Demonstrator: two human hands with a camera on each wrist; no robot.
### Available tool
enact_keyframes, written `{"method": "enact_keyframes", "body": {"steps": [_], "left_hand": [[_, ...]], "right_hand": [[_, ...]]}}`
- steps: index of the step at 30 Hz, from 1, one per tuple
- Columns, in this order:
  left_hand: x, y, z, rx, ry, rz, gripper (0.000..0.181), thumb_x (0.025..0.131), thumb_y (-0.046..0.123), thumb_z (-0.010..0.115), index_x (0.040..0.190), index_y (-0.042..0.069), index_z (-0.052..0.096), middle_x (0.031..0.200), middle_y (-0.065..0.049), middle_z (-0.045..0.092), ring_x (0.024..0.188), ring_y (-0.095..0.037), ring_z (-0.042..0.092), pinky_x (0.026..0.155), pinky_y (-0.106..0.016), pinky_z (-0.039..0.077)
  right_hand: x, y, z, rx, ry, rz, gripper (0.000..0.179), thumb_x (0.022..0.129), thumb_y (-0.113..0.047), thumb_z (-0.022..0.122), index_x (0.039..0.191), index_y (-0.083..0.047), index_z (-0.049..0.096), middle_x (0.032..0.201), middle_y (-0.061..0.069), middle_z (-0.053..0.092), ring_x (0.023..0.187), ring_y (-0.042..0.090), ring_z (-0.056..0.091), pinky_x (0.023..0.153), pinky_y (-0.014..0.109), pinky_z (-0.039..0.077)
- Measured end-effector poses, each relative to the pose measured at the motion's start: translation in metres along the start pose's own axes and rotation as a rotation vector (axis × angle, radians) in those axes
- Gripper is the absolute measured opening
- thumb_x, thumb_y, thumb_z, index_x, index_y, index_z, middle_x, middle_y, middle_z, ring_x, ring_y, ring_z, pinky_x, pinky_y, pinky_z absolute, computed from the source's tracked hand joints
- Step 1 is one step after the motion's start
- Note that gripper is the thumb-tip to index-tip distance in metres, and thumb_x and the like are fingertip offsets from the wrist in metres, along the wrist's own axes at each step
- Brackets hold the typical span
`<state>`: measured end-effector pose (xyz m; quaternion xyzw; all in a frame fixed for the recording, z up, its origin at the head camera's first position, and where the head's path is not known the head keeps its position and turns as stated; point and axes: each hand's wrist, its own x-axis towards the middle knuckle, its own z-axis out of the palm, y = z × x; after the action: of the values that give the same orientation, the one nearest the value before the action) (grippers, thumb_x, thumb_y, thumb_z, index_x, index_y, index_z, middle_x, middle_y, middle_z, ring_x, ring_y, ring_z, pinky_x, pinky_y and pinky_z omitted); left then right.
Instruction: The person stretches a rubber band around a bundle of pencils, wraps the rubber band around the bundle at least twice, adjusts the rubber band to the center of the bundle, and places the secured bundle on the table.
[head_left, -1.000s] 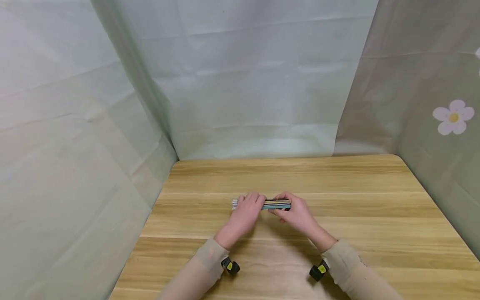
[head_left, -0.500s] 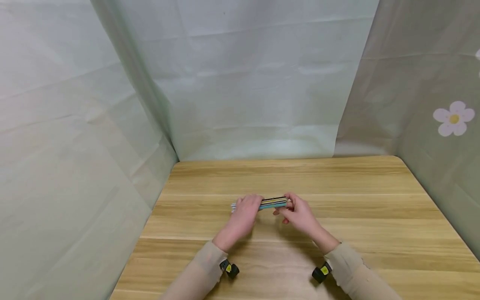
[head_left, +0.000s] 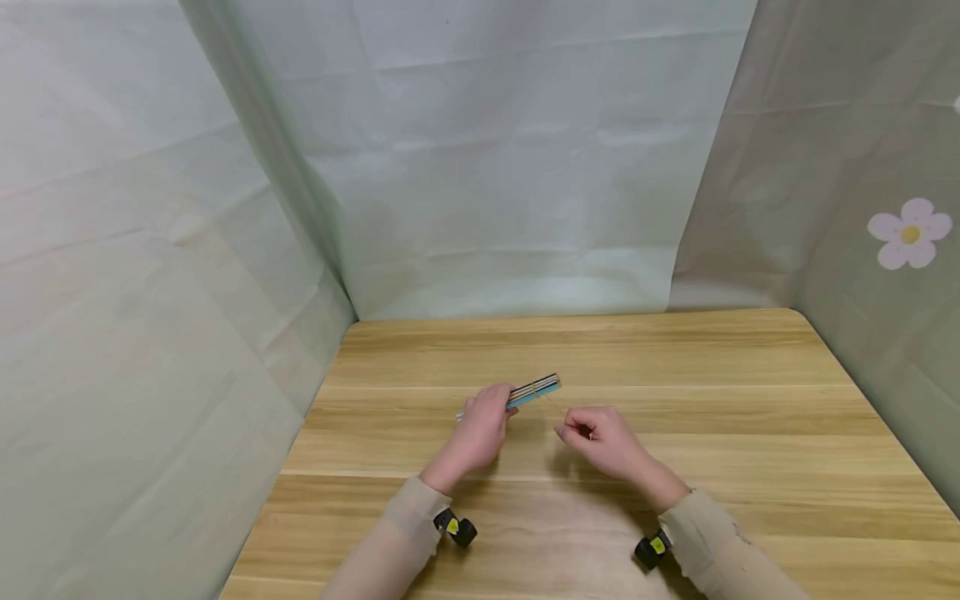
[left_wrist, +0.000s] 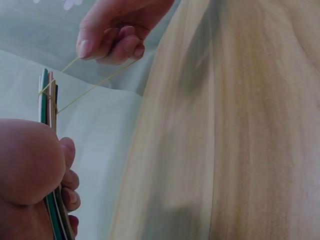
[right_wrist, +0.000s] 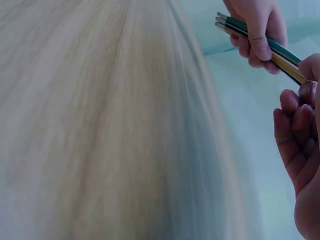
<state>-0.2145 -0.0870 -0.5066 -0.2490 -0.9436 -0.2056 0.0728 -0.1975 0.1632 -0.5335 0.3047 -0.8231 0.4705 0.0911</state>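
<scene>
A slim bundle of several pencils (head_left: 536, 389), in teal, black, white and yellowish tones, tilts up to the right over the table. My left hand (head_left: 480, 429) grips it around its middle. Silvery ends (right_wrist: 220, 21) stick out past that hand in the right wrist view. Near the other end a thin yellow rubber band (left_wrist: 90, 90) wraps the pencils. A loop of it stretches from the bundle to my right hand (head_left: 603, 437), whose curled fingers and thumb pull it, apart from the pencils. In the left wrist view both strands of the loop show taut.
Both hands are over a wood-grain table (head_left: 675, 358). Pale cloth walls (head_left: 487, 183) stand along its back and sides, the right one with a printed flower (head_left: 910, 234). A black wrist camera (head_left: 457, 528) sits on each cuff.
My right hand has drawn back from the bundle's end toward me and to the right, stretching the rubber band out. My left hand has tilted the pencils, their right end now higher.
</scene>
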Motion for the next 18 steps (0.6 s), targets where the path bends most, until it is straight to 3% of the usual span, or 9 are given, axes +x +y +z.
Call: {"method": "enact_keyframes", "body": {"steps": [3, 7, 12, 15, 18], "left_hand": [[0.001, 0.0, -0.002, -0.036, -0.037, -0.026, 0.016, 0.11, 0.015, 0.057, 0.125, 0.008, 0.059, 0.108, -0.002, 0.065, 0.097, -0.021, 0.061, 0.08, -0.038, 0.044], [0.001, 0.001, -0.003, -0.059, -0.051, -0.04, 0.013, 0.11, 0.015, 0.057, 0.121, 0.009, 0.06, 0.104, -0.001, 0.063, 0.096, -0.022, 0.061, 0.081, -0.039, 0.044], [0.001, 0.003, -0.004, -0.066, -0.035, -0.039, 0.014, 0.11, 0.013, 0.058, 0.122, 0.007, 0.06, 0.105, -0.004, 0.064, 0.098, -0.025, 0.063, 0.082, -0.043, 0.046], [0.001, 0.004, -0.005, -0.077, -0.025, -0.04, 0.014, 0.109, 0.012, 0.059, 0.122, 0.006, 0.06, 0.106, -0.005, 0.065, 0.099, -0.026, 0.064, 0.083, -0.045, 0.048], [0.002, 0.004, -0.004, -0.104, -0.02, -0.056, 0.013, 0.109, 0.011, 0.059, 0.121, 0.005, 0.059, 0.104, -0.005, 0.064, 0.098, -0.025, 0.063, 0.084, -0.047, 0.05]], "right_hand": [[-0.001, 0.001, -0.002, -0.042, -0.005, -0.049, 0.039, 0.1, -0.012, 0.075, 0.072, -0.028, 0.053, 0.068, -0.02, 0.045, 0.06, -0.001, 0.041, 0.054, 0.022, 0.036], [-0.002, -0.001, -0.001, -0.055, -0.019, -0.058, 0.035, 0.099, -0.013, 0.075, 0.074, -0.029, 0.057, 0.07, -0.021, 0.049, 0.062, 0.0, 0.045, 0.055, 0.022, 0.039], [-0.003, -0.004, 0.002, 0.014, -0.068, 0.038, 0.026, 0.104, -0.016, 0.071, 0.081, -0.027, 0.063, 0.075, -0.017, 0.058, 0.067, 0.003, 0.053, 0.06, 0.025, 0.046], [-0.002, -0.006, 0.006, 0.238, -0.127, 0.139, 0.026, 0.11, -0.013, 0.056, 0.086, -0.014, 0.065, 0.079, -0.007, 0.062, 0.073, 0.008, 0.058, 0.067, 0.028, 0.051], [-0.001, -0.008, 0.01, 0.591, -0.185, 0.248, 0.028, 0.112, -0.008, 0.04, 0.093, -0.003, 0.06, 0.085, 0.0, 0.062, 0.078, 0.01, 0.059, 0.074, 0.029, 0.053]]}}
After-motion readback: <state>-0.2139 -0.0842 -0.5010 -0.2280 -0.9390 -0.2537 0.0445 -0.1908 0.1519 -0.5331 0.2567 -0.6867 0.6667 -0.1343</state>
